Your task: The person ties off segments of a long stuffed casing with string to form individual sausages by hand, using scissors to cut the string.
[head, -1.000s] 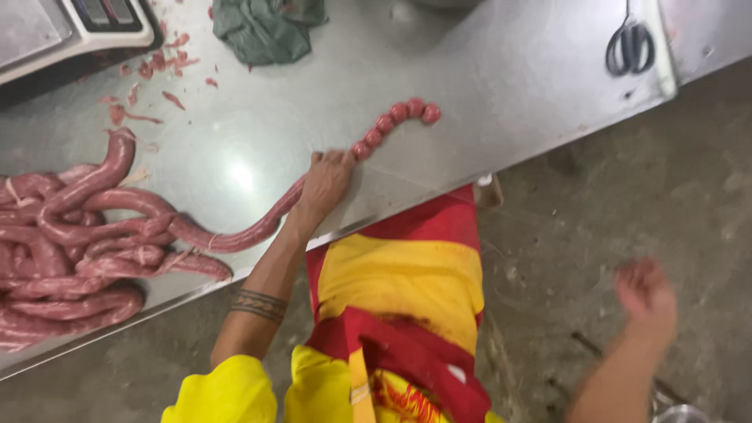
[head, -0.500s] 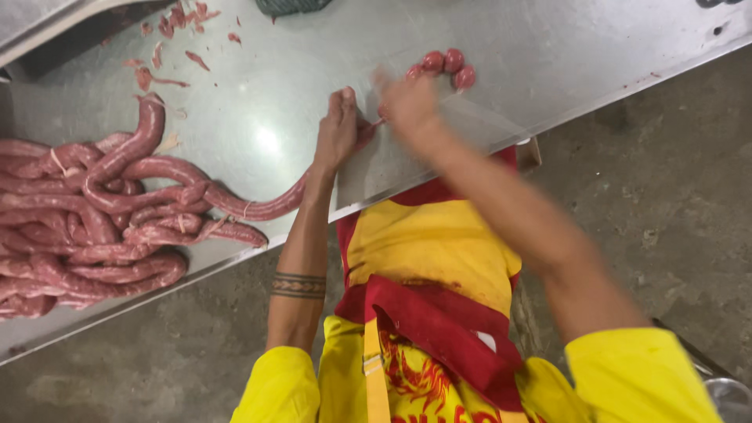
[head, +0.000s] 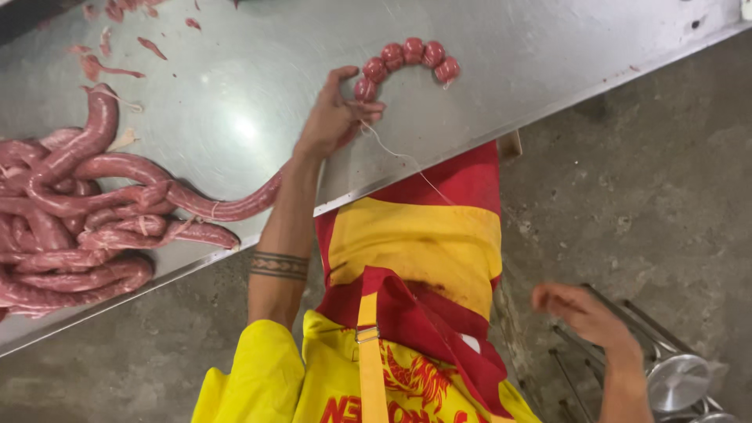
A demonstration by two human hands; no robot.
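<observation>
My left hand (head: 335, 119) rests on the steel table (head: 548, 47) and pinches the long raw sausage (head: 227, 207) where a short chain of small round tied links (head: 407, 56) begins. A thin white string (head: 407, 160) runs from that pinch down over the table edge toward my red and yellow apron (head: 415, 243). My right hand (head: 583, 313) hangs low at my side, away from the table, fingers loosely curled; the string's far end is too thin to trace to it.
A heap of coiled raw sausage (head: 63, 227) lies at the table's left. Meat scraps (head: 117, 47) are scattered at the back left. A metal wire rack with round steel lids (head: 674, 380) stands on the concrete floor at lower right.
My right hand has left the table, where it was at the links, and dropped down to my right side. The string now stretches from the sausage. The left hand stays pinching.
</observation>
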